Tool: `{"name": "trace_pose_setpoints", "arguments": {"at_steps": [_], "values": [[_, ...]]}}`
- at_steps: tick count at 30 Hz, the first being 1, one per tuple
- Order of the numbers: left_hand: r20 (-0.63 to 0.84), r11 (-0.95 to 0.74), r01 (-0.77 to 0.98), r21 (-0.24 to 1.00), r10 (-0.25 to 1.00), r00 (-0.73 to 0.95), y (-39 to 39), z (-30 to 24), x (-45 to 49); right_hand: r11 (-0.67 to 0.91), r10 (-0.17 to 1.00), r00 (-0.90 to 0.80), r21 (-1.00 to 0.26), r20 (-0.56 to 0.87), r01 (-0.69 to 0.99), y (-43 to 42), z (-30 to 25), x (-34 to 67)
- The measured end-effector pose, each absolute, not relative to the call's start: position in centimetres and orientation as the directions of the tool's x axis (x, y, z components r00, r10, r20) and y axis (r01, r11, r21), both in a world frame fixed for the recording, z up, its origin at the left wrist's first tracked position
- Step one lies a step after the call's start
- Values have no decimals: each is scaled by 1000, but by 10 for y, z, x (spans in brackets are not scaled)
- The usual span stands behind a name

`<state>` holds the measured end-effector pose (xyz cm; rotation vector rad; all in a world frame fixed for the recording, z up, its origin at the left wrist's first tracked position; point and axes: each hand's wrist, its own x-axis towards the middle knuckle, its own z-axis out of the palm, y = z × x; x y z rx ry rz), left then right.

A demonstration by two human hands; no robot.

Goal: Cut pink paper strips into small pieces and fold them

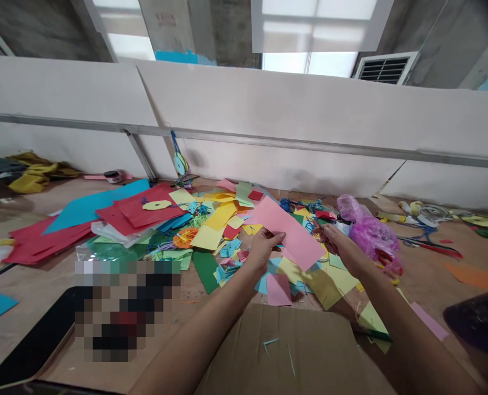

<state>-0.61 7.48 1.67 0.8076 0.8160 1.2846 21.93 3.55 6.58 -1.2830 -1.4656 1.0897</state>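
Note:
My left hand is closed, pinching a pink sheet of paper at its lower left edge between thumb and fingers. The sheet is held tilted above a heap of coloured paper pieces. Close to the sheet's right edge is my right hand, its fingers drawn together around something dark and slim that I cannot make out. Beneath my hands lie yellow paper, a small pink piece and several blue scraps. A cardboard sheet with a few thin paper slivers lies between my forearms.
Red sheets and a blue sheet are stacked at the left. A phone-like dark slab lies front left, beside a blurred-out patch. A purple plastic bag, red-handled tool and dark container are on the right.

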Motion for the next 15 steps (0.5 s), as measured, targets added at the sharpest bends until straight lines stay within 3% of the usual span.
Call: {"name": "trace_pose_setpoints", "arguments": {"at_steps": [6,15], "values": [[-86,106,-504,857,994,62,74,20,-5,72,990,-136,-965,38,253,27,78,212],[-78,103,-517,850,994,70,70,26,-4,74,995,-81,-953,52,293,26,72,208]]}}
